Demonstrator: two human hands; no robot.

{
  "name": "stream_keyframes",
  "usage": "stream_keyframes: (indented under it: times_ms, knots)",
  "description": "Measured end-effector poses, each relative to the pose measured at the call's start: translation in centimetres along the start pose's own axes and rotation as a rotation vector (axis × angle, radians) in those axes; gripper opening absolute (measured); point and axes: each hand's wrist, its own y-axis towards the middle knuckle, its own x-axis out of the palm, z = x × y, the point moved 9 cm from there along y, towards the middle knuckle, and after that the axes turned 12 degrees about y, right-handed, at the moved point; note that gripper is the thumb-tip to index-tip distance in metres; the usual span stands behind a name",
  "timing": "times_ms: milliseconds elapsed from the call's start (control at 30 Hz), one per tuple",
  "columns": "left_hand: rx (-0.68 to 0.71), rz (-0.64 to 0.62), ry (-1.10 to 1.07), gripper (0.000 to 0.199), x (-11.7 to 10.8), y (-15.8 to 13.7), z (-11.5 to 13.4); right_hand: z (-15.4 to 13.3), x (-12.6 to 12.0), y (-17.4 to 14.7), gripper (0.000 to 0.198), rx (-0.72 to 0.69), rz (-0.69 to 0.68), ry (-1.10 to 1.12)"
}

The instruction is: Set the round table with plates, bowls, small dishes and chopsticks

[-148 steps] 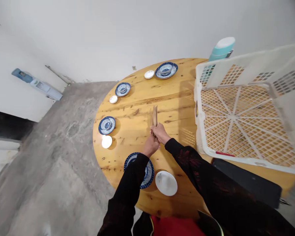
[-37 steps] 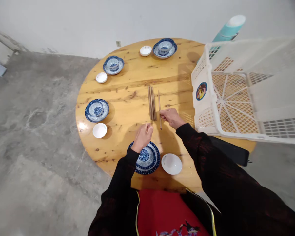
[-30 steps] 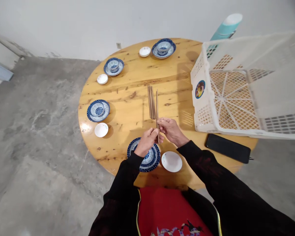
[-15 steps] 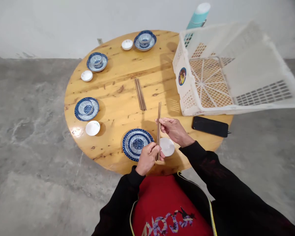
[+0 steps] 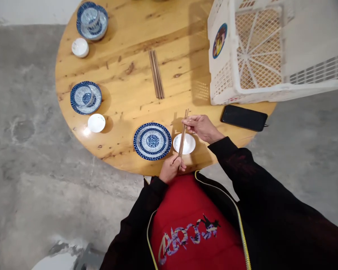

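Brown wooden chopsticks (image 5: 183, 139) are held in both hands, slanting over a small white bowl (image 5: 189, 144). My left hand (image 5: 171, 167) is closed around their lower ends, close to the table's near edge. At the upper ends, my right hand (image 5: 202, 126) pinches them between thumb and fingers. Left of the bowl lies a blue-and-white patterned plate (image 5: 152, 141), with nothing on it. Further up the table, several more chopsticks (image 5: 157, 75) lie side by side in a bundle.
A large white plastic crate (image 5: 222, 80) stands at the right, with a black phone (image 5: 244, 118) in front of it. Along the left of the round wooden table (image 5: 124, 112) are patterned plates (image 5: 97, 100) bearing glass-like bowls, beside small white bowls (image 5: 96, 123).
My view has tipped down, so the table sits higher in the picture. Both hands have drawn the chopsticks slightly toward my body and tilted them over the white bowl.
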Motion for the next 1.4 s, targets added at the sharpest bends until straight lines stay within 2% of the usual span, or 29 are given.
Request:
stream_keyframes:
  times_ms: [233, 567, 767, 1033, 1400]
  knots:
    - [-0.102, 0.022, -0.176, 0.048, 1.0, -0.5, -1.6, 1.0, -0.7, -0.3, 0.046, 0.049, -0.037, 0.034]
    - [-0.119, 0.054, -0.239, 0.047, 2.3, 0.1, -3.0, 2.0, -0.7, 0.3, 0.043, 0.107, -0.114, -0.012]
    - [-0.132, 0.091, -0.199, 0.041, 2.3, 0.5, -3.5, 2.6, -1.0, 0.5, 0.047, 0.136, -0.131, -0.017]
    - [-0.137, 0.129, -0.174, 0.037, 2.0, 0.4, -3.8, 3.3, -1.4, 1.3, 0.040, 0.168, -0.122, -0.020]
    - [-0.104, 0.139, -0.109, 0.037, 2.0, 0.7, -3.7, 2.7, -1.1, 1.6, 0.042, 0.092, -0.137, -0.078]
